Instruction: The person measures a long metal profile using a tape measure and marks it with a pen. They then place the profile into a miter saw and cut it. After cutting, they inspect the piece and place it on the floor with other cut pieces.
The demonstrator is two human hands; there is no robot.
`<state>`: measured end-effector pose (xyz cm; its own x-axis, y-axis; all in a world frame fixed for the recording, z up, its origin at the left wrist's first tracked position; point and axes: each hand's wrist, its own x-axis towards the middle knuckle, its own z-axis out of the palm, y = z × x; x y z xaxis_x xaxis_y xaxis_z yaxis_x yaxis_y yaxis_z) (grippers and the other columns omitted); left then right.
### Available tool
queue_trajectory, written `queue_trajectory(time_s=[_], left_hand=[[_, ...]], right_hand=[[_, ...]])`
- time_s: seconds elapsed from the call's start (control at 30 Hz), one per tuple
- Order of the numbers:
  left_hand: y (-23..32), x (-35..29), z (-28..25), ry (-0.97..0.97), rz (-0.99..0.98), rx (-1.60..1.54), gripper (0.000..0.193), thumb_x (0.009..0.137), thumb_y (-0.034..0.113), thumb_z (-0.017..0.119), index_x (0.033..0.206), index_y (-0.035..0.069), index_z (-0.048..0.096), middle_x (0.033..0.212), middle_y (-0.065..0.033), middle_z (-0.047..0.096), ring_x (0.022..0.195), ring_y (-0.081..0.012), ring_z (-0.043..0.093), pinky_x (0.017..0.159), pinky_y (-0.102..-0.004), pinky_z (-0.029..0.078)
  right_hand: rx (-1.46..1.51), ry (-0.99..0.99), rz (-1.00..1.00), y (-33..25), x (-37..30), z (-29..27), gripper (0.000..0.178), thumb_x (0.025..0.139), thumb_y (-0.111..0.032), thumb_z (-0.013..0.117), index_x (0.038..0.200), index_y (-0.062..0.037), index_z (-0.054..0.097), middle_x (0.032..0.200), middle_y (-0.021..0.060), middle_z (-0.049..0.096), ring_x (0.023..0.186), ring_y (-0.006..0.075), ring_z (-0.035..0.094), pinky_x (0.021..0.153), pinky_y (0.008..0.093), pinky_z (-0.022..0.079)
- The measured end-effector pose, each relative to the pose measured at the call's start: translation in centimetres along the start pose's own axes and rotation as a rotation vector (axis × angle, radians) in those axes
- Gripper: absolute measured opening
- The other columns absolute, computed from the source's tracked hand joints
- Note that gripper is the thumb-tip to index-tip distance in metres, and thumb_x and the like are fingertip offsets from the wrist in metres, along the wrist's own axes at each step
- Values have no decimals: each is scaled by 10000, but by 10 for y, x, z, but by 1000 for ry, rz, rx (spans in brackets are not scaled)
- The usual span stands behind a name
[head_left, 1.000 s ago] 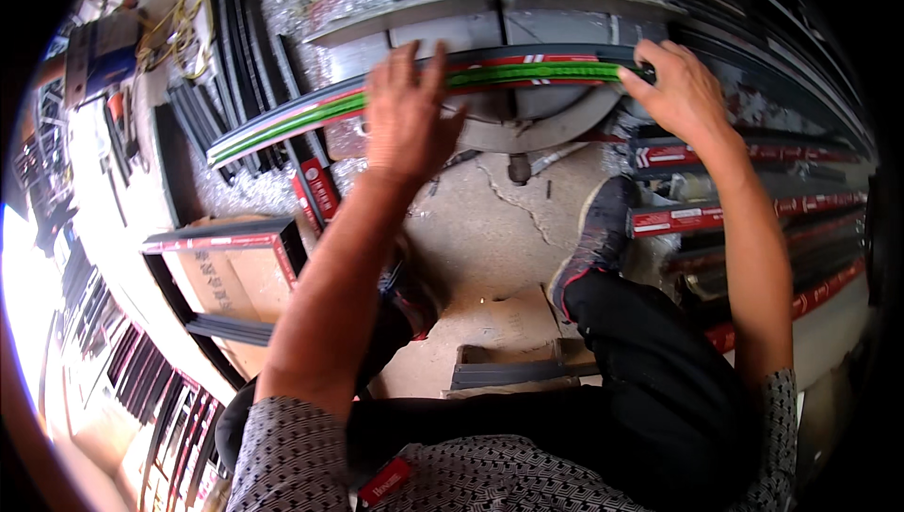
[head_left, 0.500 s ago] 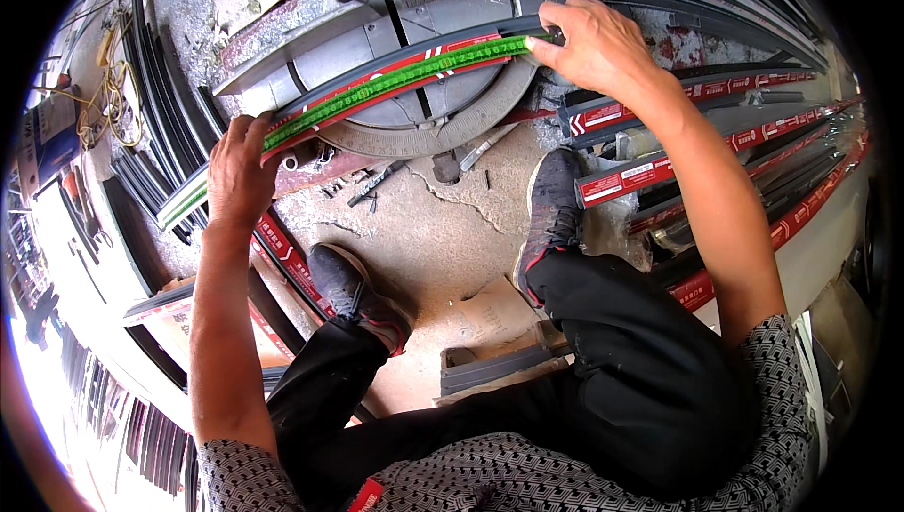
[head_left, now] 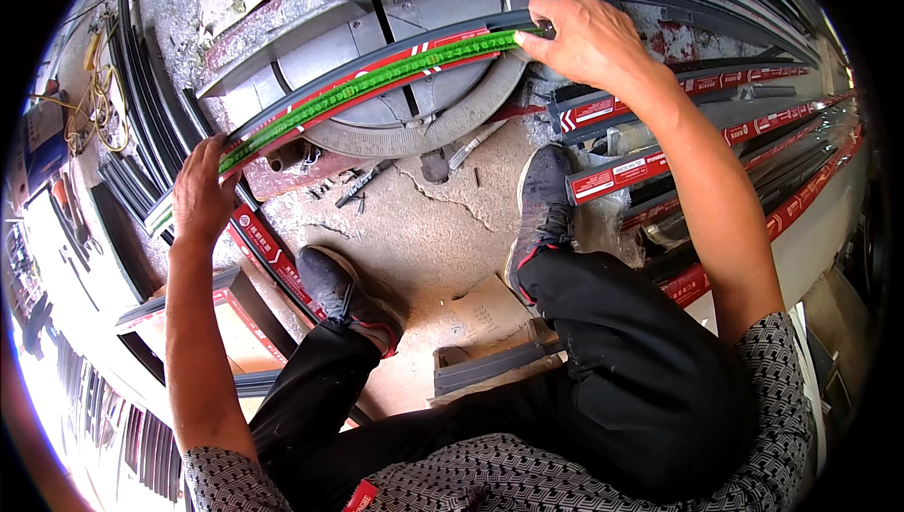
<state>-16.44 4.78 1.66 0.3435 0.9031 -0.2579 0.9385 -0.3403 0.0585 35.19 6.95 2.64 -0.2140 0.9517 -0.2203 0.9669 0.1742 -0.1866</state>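
Note:
A bright green tape measure blade (head_left: 377, 82) runs along a dark profile strip with a red face (head_left: 400, 57). Both lie slanted across the round grey metal saw base (head_left: 325, 40). My left hand (head_left: 200, 194) is closed around the left part of the strip and blade, and a pale end pokes out beyond it. At the other end, my right hand (head_left: 591, 40) pinches the blade against the strip with thumb and fingers. The tape's case cannot be made out.
Dark profiles with red labels (head_left: 650, 168) are stacked at the right. More black strips (head_left: 155, 88) lie at the left, near a yellow cord (head_left: 108, 103). A marker-like black stick (head_left: 363, 184) rests on the floor before my shoes (head_left: 344, 291). A framed panel (head_left: 235, 324) stands lower left.
My left hand has shifted left and slightly down along the strip, exposing more blade between my hands. My right hand keeps its pinch, slightly further left and up in view.

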Motion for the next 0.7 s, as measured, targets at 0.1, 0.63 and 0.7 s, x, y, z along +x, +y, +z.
queue_trajectory(time_s=[0.1, 0.63, 0.7], left_hand=[[-2, -2, -2, -16, -3, 18, 570, 864, 93, 788, 1397, 74, 587, 1348, -151, 650, 1231, -363, 638, 1040, -456, 517], [-24, -5, 5, 7, 14, 42, 586, 878, 86, 780, 1431, 117, 586, 1389, -119, 648, 1270, -341, 633, 1064, -432, 515], [-26, -5, 2, 10, 16, 28, 579, 872, 79, 785, 1417, 126, 596, 1386, -117, 651, 1273, -339, 633, 1058, -431, 520]], right_hand=[[-9, 6, -6, 1, 0, 1, 408, 926, -411, 725, 1169, -83, 729, 1096, 178, 748, 1082, 392, 699, 911, 523, 563], [33, -1, -4, -6, 3, 2, 421, 912, -436, 725, 1114, -67, 724, 1051, 216, 721, 1021, 427, 687, 879, 507, 548], [42, -36, 13, -11, 5, 0, 426, 910, -439, 726, 1115, -65, 726, 1060, 221, 725, 1025, 430, 690, 883, 512, 548]])
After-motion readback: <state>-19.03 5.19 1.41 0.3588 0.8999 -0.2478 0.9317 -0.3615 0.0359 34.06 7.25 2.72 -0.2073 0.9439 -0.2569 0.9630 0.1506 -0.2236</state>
